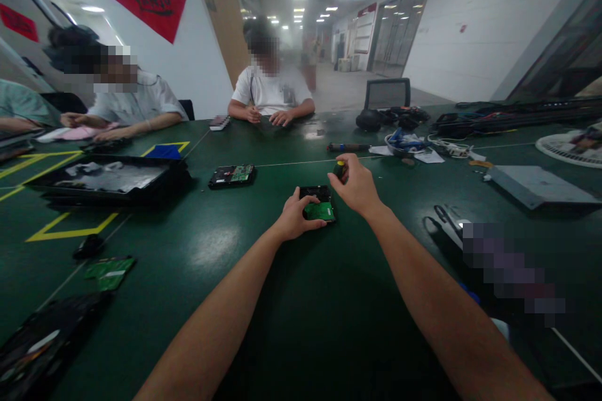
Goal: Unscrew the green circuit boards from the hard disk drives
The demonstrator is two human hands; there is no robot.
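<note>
A hard drive [316, 191] with a green circuit board [322, 210] on its upper side lies on the dark green table in front of me. My left hand [296, 217] grips it from the left, thumb along the near edge and fingers over the far side. To the right and slightly above it, my right hand [358, 185] is closed around a small screwdriver [339, 167] with a yellow-topped dark handle. The screwdriver's shaft and tip cannot be made out. A second drive [231, 176] with an exposed board lies to the left, apart from both hands.
A black tray [113, 185], a loose green board [110, 270] and a dark drive casing [51, 341] are on the left. A dark cylindrical tool [348, 147], a bowl [405, 143] and a grey metal box [540, 187] stand to the right. Other people sit across the table.
</note>
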